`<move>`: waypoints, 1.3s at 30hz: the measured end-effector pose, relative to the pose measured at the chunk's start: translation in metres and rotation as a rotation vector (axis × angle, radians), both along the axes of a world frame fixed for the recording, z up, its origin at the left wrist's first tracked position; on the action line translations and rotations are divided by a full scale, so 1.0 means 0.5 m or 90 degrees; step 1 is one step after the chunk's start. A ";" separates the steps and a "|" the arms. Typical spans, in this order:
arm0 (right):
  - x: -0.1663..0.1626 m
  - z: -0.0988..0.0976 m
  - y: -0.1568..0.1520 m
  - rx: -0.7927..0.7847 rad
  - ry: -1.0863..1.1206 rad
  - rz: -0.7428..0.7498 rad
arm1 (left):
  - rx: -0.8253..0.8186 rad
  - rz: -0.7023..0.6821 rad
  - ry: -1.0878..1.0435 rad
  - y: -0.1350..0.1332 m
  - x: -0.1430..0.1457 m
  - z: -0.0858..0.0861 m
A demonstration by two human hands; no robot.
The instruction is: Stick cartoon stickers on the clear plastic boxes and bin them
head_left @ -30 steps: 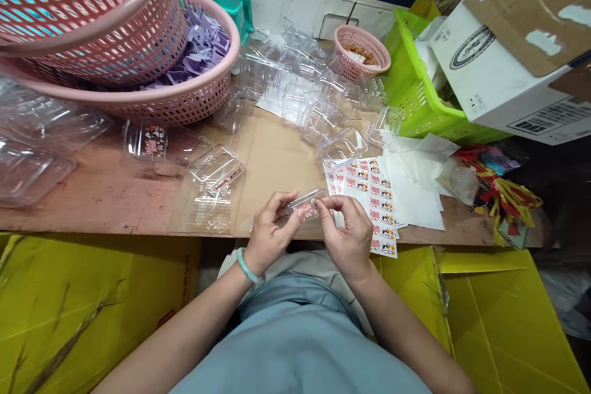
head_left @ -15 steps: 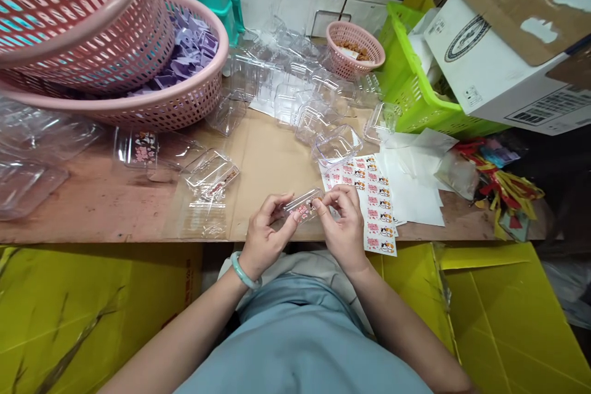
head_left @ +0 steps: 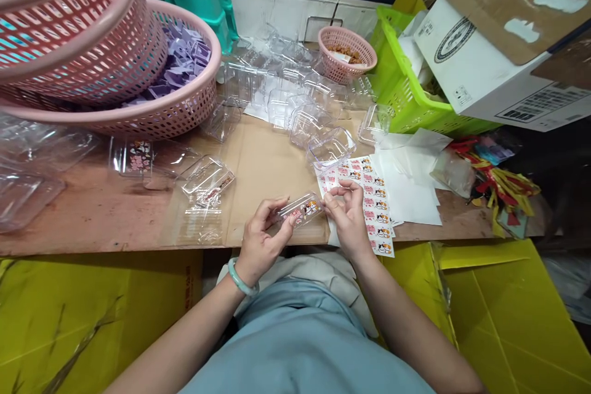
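Observation:
A small clear plastic box [head_left: 300, 210] with a sticker of cats and pink lettering is held tilted near the table's front edge. My left hand [head_left: 265, 234] grips its left end, thumb on the stickered face and fingers behind. At the right end of the box is my right hand [head_left: 349, 218], its fingers curled and its thumb tip at the corner; the exact contact is partly hidden. Beside and partly under this hand lie sheets of matching cat stickers [head_left: 381, 215]. A clear case [head_left: 207, 181] bearing a similar sticker rests to the left on the cardboard.
Several clear plastic cases [head_left: 314, 123] lie heaped at the back. Pink baskets [head_left: 194, 92] stand left, the lower one holding purple pieces [head_left: 184, 52]. A small pink basket [head_left: 346, 71], a green crate [head_left: 410, 101] and a white carton [head_left: 462, 61] are at right, near backing paper [head_left: 410, 178].
My right thumb has slid off the sticker to the right end of the box, so the cats now show. My left hand keeps its hold. The view has shifted slightly.

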State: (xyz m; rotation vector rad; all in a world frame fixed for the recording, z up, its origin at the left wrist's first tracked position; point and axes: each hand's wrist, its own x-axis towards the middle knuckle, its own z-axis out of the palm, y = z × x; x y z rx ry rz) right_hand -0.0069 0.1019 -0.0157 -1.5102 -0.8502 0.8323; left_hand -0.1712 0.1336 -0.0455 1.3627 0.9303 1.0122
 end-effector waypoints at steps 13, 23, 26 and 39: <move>-0.013 -0.011 -0.007 -0.058 -0.037 0.145 | 0.040 -0.043 -0.042 -0.013 -0.016 -0.003; -0.072 0.004 0.116 0.114 -0.200 0.441 | 0.447 0.132 0.318 0.009 -0.207 0.006; -0.098 -0.018 0.175 0.137 -0.207 0.256 | 0.471 0.221 0.442 0.037 -0.229 0.001; -0.231 -0.003 0.299 0.084 -0.369 0.191 | 0.439 0.418 0.636 0.110 -0.249 -0.015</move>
